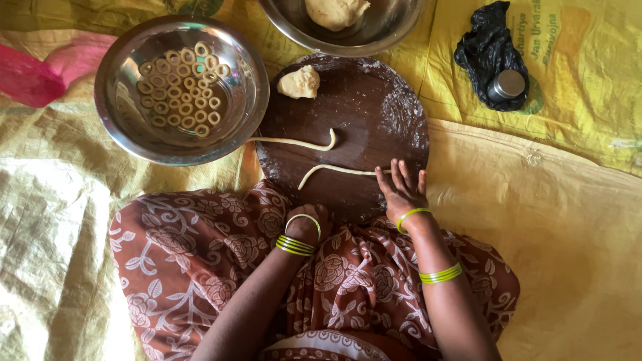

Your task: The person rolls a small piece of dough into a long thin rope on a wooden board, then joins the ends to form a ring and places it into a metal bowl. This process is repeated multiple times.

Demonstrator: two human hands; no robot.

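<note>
1. The right hand [401,189] lies flat, fingers spread, on the end of a thin dough rope [338,170] on the round wooden board [374,93].
2. The left hand [306,224] rests at the board's near edge, seemingly curled, holding nothing visible.
3. A steel bowl [120,127] of dough rings [182,87] sits beside the board.

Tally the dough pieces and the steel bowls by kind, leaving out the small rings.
Dough ropes on the round board: 2
Dough lumps: 2
Steel bowls: 2
Total: 6
</note>
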